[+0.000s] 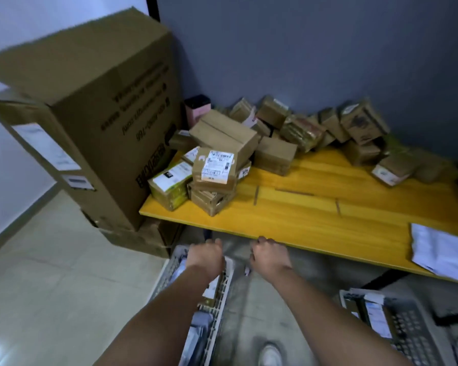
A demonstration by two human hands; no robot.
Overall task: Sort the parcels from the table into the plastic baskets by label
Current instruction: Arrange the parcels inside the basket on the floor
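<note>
Nearest the viewer, two white plastic baskets stood on the floor: the left basket (224,283) beneath the left forearm and the right basket (418,331) at the lower right, each already holding labelled parcels. Above the left basket, the left hand (205,256) and the right hand (270,257) reached forward side by side, backs upward, fingers curled loosely inward and holding nothing; the fingertips themselves were turned away from the camera. Both hands lay just short of the near edge of the yellow table (315,220), with no parcel touching them. The closest candidate, a carton with a white shipping label (217,167), sat atop a small stack near the table's left corner, ahead of and slightly left of the fingers. A white mailer bag (444,252) lay at the right edge. Farther back, a heap of cardboard parcels (315,128) ran along the wall, beside a large cardboard box (90,101). The step probably called for lifting the topmost carton first, label upward, so the stack stayed put and the label could be read before choosing a basket.
</note>
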